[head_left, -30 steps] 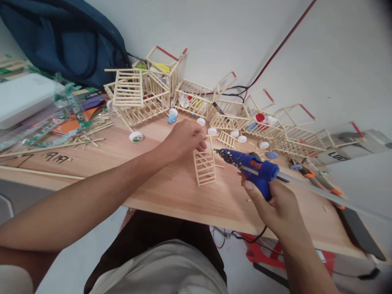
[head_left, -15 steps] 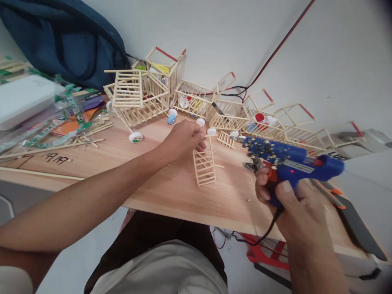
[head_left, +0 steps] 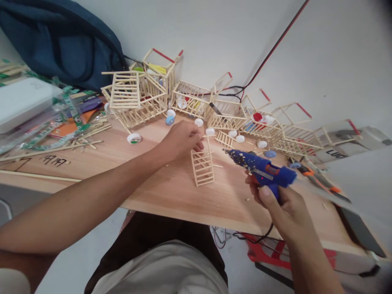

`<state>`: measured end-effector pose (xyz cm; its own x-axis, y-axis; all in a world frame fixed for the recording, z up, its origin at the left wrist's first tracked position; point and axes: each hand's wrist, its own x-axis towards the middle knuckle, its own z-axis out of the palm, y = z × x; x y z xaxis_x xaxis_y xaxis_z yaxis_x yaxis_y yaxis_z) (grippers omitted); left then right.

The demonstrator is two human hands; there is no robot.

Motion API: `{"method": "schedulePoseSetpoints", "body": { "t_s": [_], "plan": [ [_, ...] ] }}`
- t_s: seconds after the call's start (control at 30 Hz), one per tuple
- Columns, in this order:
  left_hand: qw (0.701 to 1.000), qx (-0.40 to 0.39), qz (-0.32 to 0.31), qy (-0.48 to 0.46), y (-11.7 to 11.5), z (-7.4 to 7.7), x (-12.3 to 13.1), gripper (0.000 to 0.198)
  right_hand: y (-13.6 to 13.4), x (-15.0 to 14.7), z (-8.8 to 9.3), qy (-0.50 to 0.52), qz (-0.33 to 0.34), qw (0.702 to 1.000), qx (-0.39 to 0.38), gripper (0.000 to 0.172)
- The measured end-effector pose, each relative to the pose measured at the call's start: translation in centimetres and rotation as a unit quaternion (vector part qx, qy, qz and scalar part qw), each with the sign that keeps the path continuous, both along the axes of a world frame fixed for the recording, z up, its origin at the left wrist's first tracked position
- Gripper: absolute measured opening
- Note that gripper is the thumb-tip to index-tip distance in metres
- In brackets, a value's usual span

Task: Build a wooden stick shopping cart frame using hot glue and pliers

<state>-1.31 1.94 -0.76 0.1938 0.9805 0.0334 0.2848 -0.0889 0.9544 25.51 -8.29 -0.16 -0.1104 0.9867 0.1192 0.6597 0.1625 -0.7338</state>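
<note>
1. Near the middle of the light wooden counter [head_left: 159, 192], the left hand [head_left: 180, 141] pinches the top of an upright small ladder-like stick frame [head_left: 202, 167].
2. The right hand [head_left: 283, 206] grips a blue hot glue gun [head_left: 263, 171], its nozzle just short of the frame.
3. Bare wood lies between the frame and the near edge. Stick-built carts [head_left: 196, 100] crowd the wall side.
4. Handwritten "47 147" [head_left: 52, 160] marks the counter's left, and a grey box [head_left: 337, 154] shows "LU".
</note>
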Motion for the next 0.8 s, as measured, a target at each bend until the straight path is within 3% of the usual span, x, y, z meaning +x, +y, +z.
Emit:
{"method": "schedulePoseSetpoints", "body": {
  "t_s": [0.1,0.23,0.33,0.43,0.53,0.7,0.8],
  "plan": [
    [1.0,0.0,-0.002,-0.001,0.1,-0.1,0.0,0.019,-0.5,0.4,0.5,-0.139,0.028,0.978,0.154,0.035],
    [1.0,0.007,-0.004,-0.01,0.1,-0.2,-0.1,0.018,-0.8,1.3,0.9,-0.28,0.086,0.903,0.315,0.045],
    [1.0,-0.002,-0.001,-0.021,0.0,-0.2,-0.1,0.018,-0.5,3.0,0.8,-0.337,0.012,0.871,0.356,0.05],
    [0.999,-0.007,-0.001,-0.036,0.1,-0.3,-0.1,0.016,-0.1,5.8,0.9,-0.383,-0.094,0.849,0.351,0.052],
    [0.998,-0.013,-0.006,-0.063,0.3,-0.6,-0.1,0.015,0.4,9.7,0.6,-0.411,-0.177,0.846,0.29,0.049],
    [0.996,-0.027,-0.009,-0.083,0.3,-0.2,-0.1,0.015,0.3,17.9,-2.3,-0.445,-0.209,0.855,0.164,0.047],
    [0.996,-0.036,-0.005,-0.087,0.1,0.2,-0.1,0.016,-0.4,21.4,-4.4,-0.454,-0.23,0.855,0.096,0.045]
  ]
}}
